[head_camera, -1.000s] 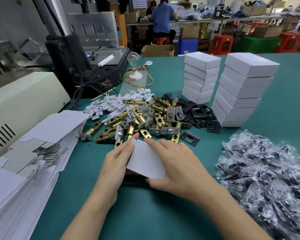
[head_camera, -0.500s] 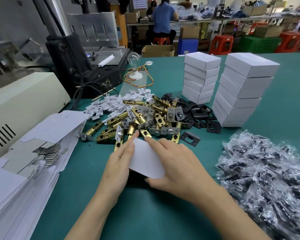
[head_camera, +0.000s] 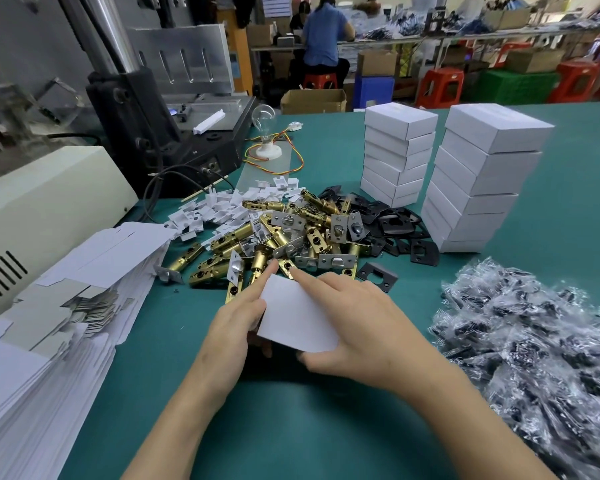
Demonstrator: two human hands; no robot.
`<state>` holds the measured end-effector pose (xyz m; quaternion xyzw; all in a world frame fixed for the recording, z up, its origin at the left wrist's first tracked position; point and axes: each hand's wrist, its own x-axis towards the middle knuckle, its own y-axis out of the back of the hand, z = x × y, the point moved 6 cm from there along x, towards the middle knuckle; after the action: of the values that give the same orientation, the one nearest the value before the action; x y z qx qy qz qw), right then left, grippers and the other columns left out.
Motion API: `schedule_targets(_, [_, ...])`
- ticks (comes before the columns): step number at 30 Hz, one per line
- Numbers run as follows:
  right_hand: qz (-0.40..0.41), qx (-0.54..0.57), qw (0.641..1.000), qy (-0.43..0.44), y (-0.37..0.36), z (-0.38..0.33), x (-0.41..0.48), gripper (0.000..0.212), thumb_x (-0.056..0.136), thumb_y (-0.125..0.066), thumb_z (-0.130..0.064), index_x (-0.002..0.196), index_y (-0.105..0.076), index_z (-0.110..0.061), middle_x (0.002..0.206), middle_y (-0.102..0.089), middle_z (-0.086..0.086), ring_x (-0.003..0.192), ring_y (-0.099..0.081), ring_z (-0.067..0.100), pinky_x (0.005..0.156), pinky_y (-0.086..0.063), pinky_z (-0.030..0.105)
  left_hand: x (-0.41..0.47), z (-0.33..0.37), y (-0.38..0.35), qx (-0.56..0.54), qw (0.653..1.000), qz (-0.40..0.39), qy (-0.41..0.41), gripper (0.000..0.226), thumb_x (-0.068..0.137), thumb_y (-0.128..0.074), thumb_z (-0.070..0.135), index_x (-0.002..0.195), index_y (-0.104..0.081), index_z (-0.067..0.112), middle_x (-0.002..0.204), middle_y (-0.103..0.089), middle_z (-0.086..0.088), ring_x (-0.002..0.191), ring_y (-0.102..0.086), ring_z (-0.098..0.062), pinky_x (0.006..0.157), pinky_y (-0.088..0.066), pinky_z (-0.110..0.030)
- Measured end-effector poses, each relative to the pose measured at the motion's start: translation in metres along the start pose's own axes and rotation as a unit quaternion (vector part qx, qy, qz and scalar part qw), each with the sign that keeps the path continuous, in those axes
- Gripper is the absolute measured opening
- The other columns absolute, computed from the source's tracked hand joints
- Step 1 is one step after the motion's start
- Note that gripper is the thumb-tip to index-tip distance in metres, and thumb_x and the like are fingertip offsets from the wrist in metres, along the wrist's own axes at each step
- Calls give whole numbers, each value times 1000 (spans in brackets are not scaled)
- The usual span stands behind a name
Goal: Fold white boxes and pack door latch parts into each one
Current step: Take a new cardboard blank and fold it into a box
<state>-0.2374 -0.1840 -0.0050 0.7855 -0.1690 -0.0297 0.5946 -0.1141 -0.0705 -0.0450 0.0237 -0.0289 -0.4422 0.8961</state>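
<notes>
Holding the white box [head_camera: 297, 315] closed between our left hand [head_camera: 234, 325] and right hand [head_camera: 354, 327], both curled around it, we keep its long axis pointing away toward the latch pile [head_camera: 281, 233] just beyond our fingertips.

White box [head_camera: 298, 315] tilted, held above desk's near middle; brass latches [head_camera: 274, 240] heaped beyond; finished box stacks [head_camera: 395, 154] toward far right.
</notes>
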Motion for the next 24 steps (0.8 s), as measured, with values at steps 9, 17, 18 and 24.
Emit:
schedule_targets(9, [-10, 21, 1000, 19, 1, 9, 0, 101, 75, -66, -60, 161, -19, -37, 125, -51, -15, 118, -48, 13, 101, -40, 37, -1, -2, 1, -7, 1000, 0, 3, 53, 111, -42, 9, 138, -62, 50, 72, -42, 4, 71, -50, -18, 64, -55, -30])
schedule_targets(17, [-26, 36, 998, 33, -1, 11, -1, 99, 76, -68, -60, 160, -21, -36, 127, -51, -14, 118, -47, 13, 100, -40, 32, -1, -6, 1, 26, 1000, -8, 4, 42, 111, -50, 27, 136, -61, 59, 74, -53, 7, 70, -51, -12, 64, -50, -25])
schedule_targets(18, [-27, 39, 998, 34, -1, 11, -1, 98, 76, -68, -60, 160, -23, -36, 127, -50, -13, 117, -47, 14, 100, -41, 32, -1, -7, 1, 31, 999, -9, 3, 40, 109, -53, 32, 135, -59, 61, 79, -55, 5, 72, -52, -13, 69, -49, -26])
schedule_targets(24, [-13, 56, 997, 42, 3, 9, -3, 92, 77, -71, -62, 154, -29, -36, 131, -50, -14, 121, -48, 13, 102, -43, 34, -1, 0, 2, 43, 999, -7, -9, 40, 105, -54, 36, 134, -59, 63, 130, -70, 22, 115, -65, 1, 101, -46, -29])
